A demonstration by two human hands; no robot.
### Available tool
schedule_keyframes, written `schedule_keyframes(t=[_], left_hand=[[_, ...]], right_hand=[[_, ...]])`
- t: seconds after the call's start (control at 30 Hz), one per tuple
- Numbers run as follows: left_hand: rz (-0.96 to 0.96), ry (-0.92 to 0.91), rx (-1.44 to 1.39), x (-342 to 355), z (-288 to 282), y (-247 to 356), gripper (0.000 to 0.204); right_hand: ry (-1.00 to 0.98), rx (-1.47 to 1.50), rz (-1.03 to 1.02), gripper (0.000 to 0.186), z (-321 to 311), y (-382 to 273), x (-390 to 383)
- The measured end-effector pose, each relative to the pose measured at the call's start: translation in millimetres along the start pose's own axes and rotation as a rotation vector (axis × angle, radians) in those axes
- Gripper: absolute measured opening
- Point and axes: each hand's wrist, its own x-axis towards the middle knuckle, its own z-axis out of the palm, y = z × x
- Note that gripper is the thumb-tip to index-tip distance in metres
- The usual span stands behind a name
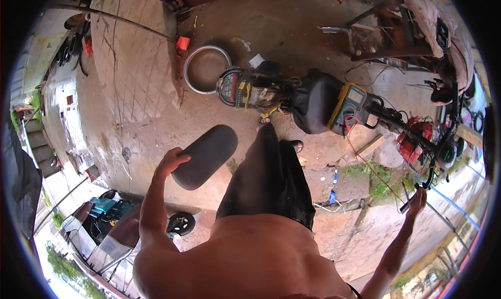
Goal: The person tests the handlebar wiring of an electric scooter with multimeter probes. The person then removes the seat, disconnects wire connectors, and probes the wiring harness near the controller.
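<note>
While the left hand [171,161] is clamping one end of a dark oval pad [205,157], its thumb on top and its other fingers mostly hidden beneath, the pad is sitting out beside the legs [255,179], a hold that probably suits its flat, wide shape. The right hand [417,201] is resting at one end of the handlebar [431,173], likely steadying the bike; whether its fingers are closing fully, I cannot tell. A yellow-edged meter [347,108] is lying at the front edge of the black seat [313,103], presumably for easy reading, its red wire [370,166] trailing toward the handlebar.
</note>
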Motion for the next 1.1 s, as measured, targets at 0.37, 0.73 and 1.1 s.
schedule_keyframes(t=[0.37,0.73,1.1], left_hand=[[-0.070,0.336,0.535,82.4,58.0,-51.9,0.056],[-0.054,0.356,0.394,98.3,31.5,-26.2,0.052],[0.397,0.505,-0.795,131.7,-212.8,207.6,0.051]], right_hand=[[0.055,-0.049,0.077,0.024,4.8,-1.5,3.1],[0.035,-0.031,0.015,0.023,15.5,-17.1,-4.7],[0.020,0.015,-0.005,0.025,31.1,-9.3,7.9]])
